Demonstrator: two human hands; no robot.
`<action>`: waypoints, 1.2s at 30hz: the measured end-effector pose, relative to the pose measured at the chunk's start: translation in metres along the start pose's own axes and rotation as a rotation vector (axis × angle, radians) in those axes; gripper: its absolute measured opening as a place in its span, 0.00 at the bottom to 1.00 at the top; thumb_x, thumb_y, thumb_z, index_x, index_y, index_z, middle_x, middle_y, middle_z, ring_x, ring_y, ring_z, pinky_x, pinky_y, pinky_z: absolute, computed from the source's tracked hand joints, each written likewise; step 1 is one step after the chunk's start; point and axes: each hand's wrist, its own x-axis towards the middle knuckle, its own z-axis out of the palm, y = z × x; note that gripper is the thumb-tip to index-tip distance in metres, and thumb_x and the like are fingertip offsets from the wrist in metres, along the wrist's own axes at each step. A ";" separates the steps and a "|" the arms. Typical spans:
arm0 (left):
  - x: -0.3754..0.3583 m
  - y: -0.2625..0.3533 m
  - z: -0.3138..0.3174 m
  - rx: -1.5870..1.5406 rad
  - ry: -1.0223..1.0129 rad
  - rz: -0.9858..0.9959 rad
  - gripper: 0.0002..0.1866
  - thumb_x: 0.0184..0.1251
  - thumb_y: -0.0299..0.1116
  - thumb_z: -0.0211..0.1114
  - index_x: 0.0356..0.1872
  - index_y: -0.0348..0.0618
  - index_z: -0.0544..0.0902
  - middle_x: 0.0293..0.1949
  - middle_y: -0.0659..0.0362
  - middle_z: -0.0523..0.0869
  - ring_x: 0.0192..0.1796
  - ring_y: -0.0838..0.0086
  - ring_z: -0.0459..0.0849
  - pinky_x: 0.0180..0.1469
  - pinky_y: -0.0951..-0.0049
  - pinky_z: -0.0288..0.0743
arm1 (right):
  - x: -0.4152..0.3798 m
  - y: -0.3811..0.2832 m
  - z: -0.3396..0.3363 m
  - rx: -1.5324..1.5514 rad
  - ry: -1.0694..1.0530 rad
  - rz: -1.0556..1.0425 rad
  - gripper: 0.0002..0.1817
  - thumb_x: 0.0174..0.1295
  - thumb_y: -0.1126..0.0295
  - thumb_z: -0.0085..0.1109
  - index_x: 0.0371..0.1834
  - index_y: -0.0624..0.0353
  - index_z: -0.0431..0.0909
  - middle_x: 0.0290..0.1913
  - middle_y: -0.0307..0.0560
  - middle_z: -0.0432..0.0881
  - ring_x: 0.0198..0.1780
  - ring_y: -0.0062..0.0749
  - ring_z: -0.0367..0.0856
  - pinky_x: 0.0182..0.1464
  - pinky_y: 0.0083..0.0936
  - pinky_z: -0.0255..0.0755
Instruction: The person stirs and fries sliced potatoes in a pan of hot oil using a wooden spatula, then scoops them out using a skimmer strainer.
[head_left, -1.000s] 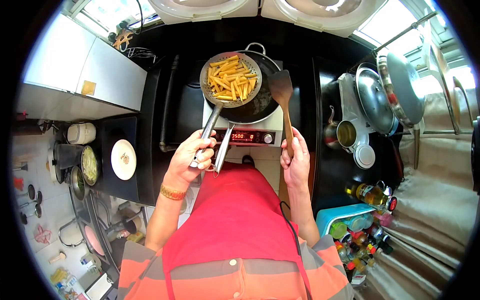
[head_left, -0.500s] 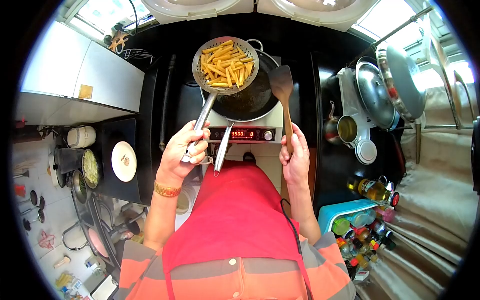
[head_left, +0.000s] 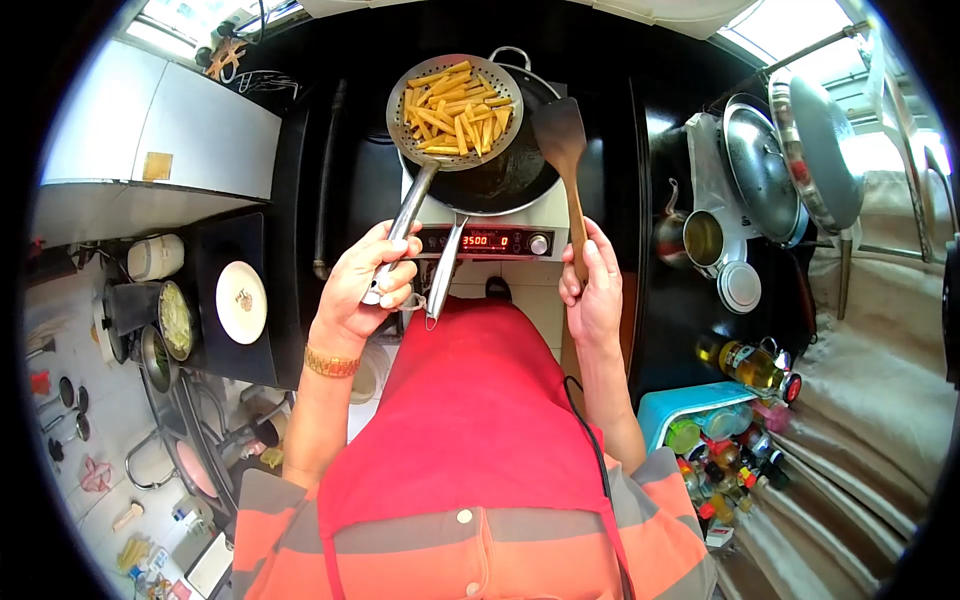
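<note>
My left hand (head_left: 372,270) is closed around the metal handle of a perforated skimmer (head_left: 412,190). Golden French fries (head_left: 455,110) lie heaped in its round bowl, which is held over the left part of a dark frying pan (head_left: 500,185). Dark oil shows on the pan's bottom, and the skimmer hides part of it. My right hand (head_left: 594,270) grips the wooden handle of a spatula (head_left: 562,140), its broad dark blade raised at the pan's right edge. Under the pan is an induction cooker (head_left: 480,241) with a lit red display.
A white plate (head_left: 241,303) stands on the left counter, near a bowl of pale green shreds (head_left: 175,320). To the right are a small pot (head_left: 703,238), a white lid (head_left: 739,287), an oil bottle (head_left: 750,366) and a blue basket (head_left: 690,400) of seasoning bottles. Lids (head_left: 815,150) hang on a rack.
The whole view has shifted slightly, with the pan and cooker now higher in the picture. Both hands keep their grips, and the fries stay in the skimmer above the pan.
</note>
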 end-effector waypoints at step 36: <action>-0.002 -0.010 -0.011 -0.035 -0.029 -0.011 0.17 0.78 0.21 0.53 0.64 0.33 0.73 0.45 0.54 0.80 0.22 0.82 0.72 0.20 0.80 0.72 | -0.003 0.007 -0.001 -0.009 -0.008 0.031 0.23 0.83 0.67 0.49 0.77 0.57 0.70 0.42 0.43 0.83 0.22 0.14 0.65 0.21 0.13 0.59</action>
